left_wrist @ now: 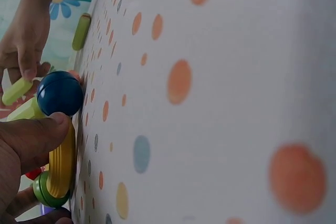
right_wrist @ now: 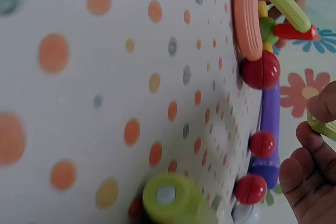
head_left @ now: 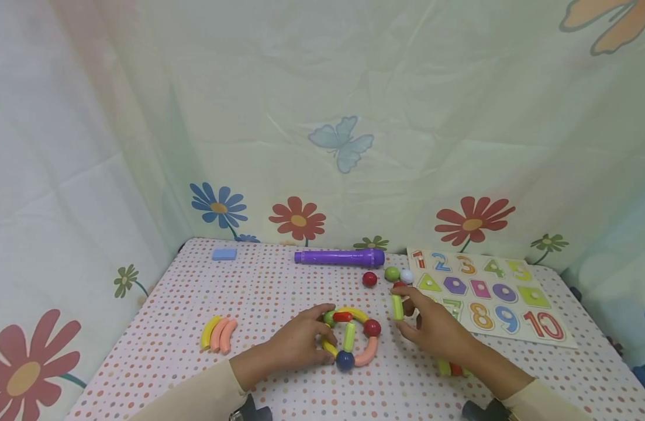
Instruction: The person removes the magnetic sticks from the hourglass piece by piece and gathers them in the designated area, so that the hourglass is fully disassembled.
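A ring of curved rods and balls lies on the table in the head view. In it are a yellow curved rod [head_left: 354,312], red ball [head_left: 372,328], pink curved rod [head_left: 366,352], dark blue ball [head_left: 345,361] and green ball [head_left: 329,318]. A lime rod [head_left: 349,337] rises from the blue ball, and a red rod [head_left: 342,317] from the green one. My left hand [head_left: 303,338] grips the ring's left side, its thumb on another yellow curved rod [left_wrist: 63,163]. Right of the ring, my right hand [head_left: 439,330] pinches a separate lime rod [head_left: 397,307] above the table.
Spare curved rods [head_left: 216,335] lie at left, near a blue block [head_left: 224,254] farther back. Behind the ring are a purple toy microphone [head_left: 338,257] and loose balls [head_left: 370,279]. A number puzzle board [head_left: 551,301] lies right; lime and red rods [head_left: 455,369] sit partly under my right forearm.
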A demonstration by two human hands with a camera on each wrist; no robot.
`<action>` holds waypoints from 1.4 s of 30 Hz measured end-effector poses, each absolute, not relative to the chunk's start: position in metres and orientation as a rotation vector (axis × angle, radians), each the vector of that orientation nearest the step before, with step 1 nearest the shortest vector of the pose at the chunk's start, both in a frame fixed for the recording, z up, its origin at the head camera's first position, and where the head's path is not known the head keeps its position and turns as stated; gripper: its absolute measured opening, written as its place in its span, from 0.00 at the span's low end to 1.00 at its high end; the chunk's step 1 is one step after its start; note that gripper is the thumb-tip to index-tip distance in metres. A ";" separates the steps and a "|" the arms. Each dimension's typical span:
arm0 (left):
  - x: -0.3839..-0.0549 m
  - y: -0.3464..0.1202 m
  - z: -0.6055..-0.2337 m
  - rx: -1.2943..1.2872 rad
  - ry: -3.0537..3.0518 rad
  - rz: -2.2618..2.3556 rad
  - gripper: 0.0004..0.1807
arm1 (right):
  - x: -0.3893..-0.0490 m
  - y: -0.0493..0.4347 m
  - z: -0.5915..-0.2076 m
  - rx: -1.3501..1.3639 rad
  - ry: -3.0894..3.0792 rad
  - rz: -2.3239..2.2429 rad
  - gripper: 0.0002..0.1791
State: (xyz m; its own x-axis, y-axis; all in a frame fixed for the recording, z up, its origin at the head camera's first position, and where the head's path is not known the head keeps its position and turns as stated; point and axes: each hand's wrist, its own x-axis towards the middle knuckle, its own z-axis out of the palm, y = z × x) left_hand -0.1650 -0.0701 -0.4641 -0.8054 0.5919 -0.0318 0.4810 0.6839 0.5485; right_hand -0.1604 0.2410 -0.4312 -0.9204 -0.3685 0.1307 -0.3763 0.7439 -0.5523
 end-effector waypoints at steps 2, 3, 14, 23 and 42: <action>-0.165 -0.070 -0.464 0.860 2.688 0.788 0.11 | -0.158 0.248 -0.429 0.575 -2.954 0.937 0.38; -0.165 -0.070 -0.463 0.856 2.687 0.790 0.10 | -0.158 0.251 -0.428 0.560 -2.962 0.940 0.38; -0.165 -0.070 -0.463 0.860 2.696 0.784 0.11 | -0.146 0.287 -0.419 0.463 -3.080 0.862 0.38; -0.165 -0.071 -0.463 0.852 2.679 0.794 0.11 | -0.138 0.323 -0.416 0.399 -3.158 0.802 0.40; -0.164 -0.070 -0.461 0.843 2.675 0.794 0.10 | -0.128 0.368 -0.434 0.249 -3.333 0.763 0.40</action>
